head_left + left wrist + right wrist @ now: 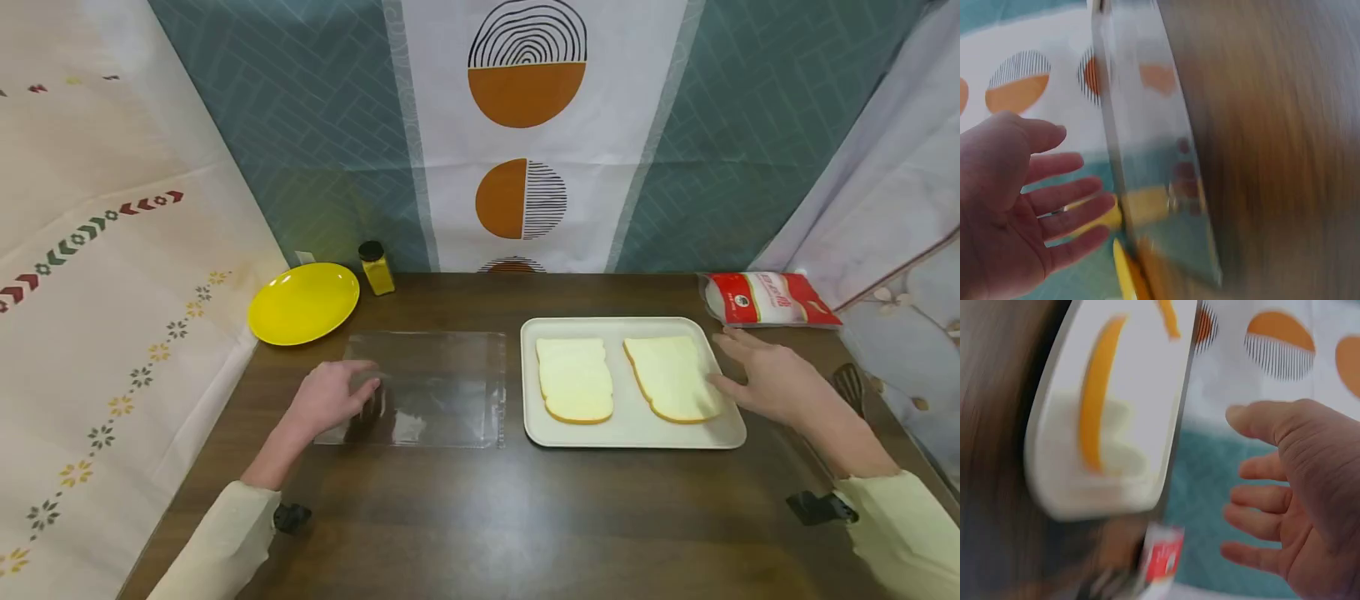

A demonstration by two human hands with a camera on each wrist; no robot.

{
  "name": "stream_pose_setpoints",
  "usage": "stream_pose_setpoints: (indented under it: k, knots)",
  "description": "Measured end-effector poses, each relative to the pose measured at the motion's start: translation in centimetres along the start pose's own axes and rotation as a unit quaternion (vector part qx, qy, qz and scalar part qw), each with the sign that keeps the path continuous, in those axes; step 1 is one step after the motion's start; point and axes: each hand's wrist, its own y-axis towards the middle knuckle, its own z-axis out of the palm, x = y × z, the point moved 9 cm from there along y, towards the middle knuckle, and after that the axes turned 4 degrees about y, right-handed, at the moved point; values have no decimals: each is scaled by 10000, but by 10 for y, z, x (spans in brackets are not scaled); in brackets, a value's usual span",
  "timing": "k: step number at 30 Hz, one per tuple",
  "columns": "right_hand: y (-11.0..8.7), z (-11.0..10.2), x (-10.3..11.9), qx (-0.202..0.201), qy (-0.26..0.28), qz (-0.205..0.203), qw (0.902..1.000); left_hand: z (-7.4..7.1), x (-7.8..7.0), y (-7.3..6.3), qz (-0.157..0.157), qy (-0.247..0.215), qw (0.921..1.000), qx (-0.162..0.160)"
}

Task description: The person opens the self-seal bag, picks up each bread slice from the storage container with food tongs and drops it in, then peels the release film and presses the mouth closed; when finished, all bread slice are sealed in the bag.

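Right of the tray (572,436), the right forearm (847,440) hides part of a utensil (849,385), and lettering on the red packet (776,298) behind the tray is illegible.

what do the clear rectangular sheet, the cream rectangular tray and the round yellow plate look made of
Clear rectangular sheet: probably thin, glossy plastic; the brown table shows through and light glints off it.
Cream rectangular tray: perhaps plastic or glazed ceramic; its smooth, even surface leaves that open.
Round yellow plate: plastic or ceramic, glossy; bright highlights show the shine, not which.
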Motion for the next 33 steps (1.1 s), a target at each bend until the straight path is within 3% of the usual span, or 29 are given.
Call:
stream_pose_setpoints:
  k: [7, 11, 14, 18, 24, 30, 33]
  knots:
    - [38, 20, 79, 6, 659, -634, 9958, 17, -35, 14, 304, -513, 9979, -256]
    - [60, 35, 125, -323, 890, -1224, 9880, 26, -52, 23, 447, -378, 9979, -291]
    - [73, 47, 152, -521, 876, -1633, 9813, 34, -61, 28, 525, -172, 9984, -108]
    - [89, 69, 179, -350, 736, -1840, 9796, 46, -63, 33, 452, -70, 9986, 252]
    - [114, 101, 219, 75, 207, -2203, 9752, 56, -55, 33, 250, -19, 9988, 417]
    - [124, 128, 242, 607, -433, -2299, 9704, 69, -65, 40, 465, 62, 9962, 738]
    - [127, 134, 251, 788, -571, -2260, 9693, 74, -63, 38, 408, 227, 9941, 977]
